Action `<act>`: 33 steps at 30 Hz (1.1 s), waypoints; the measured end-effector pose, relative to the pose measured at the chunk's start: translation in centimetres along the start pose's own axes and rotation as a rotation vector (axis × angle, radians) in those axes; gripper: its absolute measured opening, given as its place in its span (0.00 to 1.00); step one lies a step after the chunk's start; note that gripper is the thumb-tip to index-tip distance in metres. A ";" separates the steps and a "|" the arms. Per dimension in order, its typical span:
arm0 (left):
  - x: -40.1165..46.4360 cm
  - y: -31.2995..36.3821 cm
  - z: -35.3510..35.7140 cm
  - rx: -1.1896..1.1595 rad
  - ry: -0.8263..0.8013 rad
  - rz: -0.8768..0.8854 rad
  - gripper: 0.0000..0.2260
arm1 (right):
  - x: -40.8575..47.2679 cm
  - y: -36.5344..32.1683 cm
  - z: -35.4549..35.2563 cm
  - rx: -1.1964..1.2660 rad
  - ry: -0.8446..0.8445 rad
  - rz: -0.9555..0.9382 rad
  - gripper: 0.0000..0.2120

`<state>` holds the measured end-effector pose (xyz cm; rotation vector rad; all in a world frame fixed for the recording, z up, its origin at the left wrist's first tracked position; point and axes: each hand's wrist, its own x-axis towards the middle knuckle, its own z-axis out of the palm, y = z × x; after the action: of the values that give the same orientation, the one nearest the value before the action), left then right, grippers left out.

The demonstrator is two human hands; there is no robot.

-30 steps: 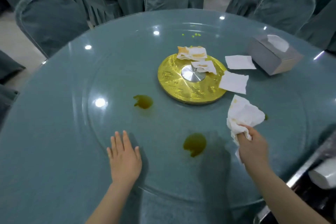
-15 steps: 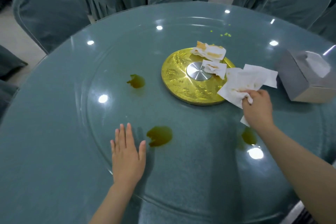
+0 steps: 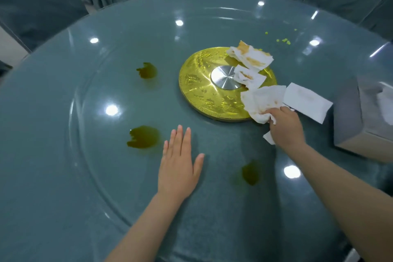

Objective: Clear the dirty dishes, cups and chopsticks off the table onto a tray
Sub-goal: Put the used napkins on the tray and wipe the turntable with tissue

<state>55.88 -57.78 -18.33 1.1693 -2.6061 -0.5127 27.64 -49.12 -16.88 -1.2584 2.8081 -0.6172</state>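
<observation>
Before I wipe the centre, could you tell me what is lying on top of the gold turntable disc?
Two stained napkins lie on the gold disc, and the crumpled napkin gripped by the right hand overlaps its edge. The silver hub shows; the disc beneath the napkins is hidden.

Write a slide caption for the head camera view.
Right hand grips a stained napkin beside the gold disc; left hand rests flat on the glass table.

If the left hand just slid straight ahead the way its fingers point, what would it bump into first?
Probably the gold centre disc: the left hand lies flat, fingers pointing up-table at its near rim. The nearest green spill sits just left of that line.
</observation>
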 end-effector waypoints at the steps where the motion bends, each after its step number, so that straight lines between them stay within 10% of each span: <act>1: 0.8 0.3 0.2 0.015 -0.014 0.017 0.30 | 0.1 0.2 -0.4 0.027 0.043 -0.002 0.15; 6: 5.0 1.7 0.8 0.018 -0.025 0.075 0.30 | 1.5 3.2 -3.0 -0.060 0.288 0.098 0.14; 11: 8.3 2.3 0.6 -0.005 -0.020 0.069 0.29 | 2.2 4.1 -1.6 -0.202 -0.099 0.422 0.27; 24: 15.5 5.6 2.6 0.063 -0.294 -0.093 0.37 | 8.4 -2.8 -3.2 0.023 0.069 0.245 0.08; 30: 17.9 3.9 3.8 0.035 -0.401 -0.160 0.43 | 11.9 -4.2 -0.7 -0.003 0.003 -0.060 0.17; 33: 18.6 2.5 4.0 0.044 -0.387 -0.131 0.44 | 12.9 -2.7 1.4 -0.172 -0.286 0.009 0.40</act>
<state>40.69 -69.45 -19.60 1.3805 -2.8831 -0.7808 21.04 -60.49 -15.25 -1.2431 2.6697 -0.1785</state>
